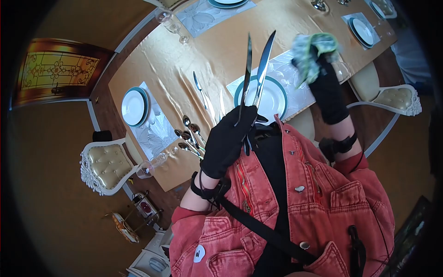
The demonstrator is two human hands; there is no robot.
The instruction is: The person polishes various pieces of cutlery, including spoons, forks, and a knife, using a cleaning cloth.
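Note:
My left hand [227,141], in a black glove, grips two table knives [255,74] by their handles, blades pointing up and away over the table. My right hand [328,90], also gloved in black, holds a crumpled green cloth [312,51] raised beside the knife tips, a little apart from them. Below the knives sits a white plate with a teal rim [272,99] on a pale floral placemat [288,69]. A single knife [200,88] lies on the gold tablecloth to the left, with several spoons [190,134] near the table edge.
The long table [157,64] carries more plate settings [135,107], [362,30] and stemmed glasses [173,25], [152,166]. White padded chairs [104,166], [392,97] stand at the near side. A stained-glass panel [53,69] is at left. Small items sit on the floor [138,217].

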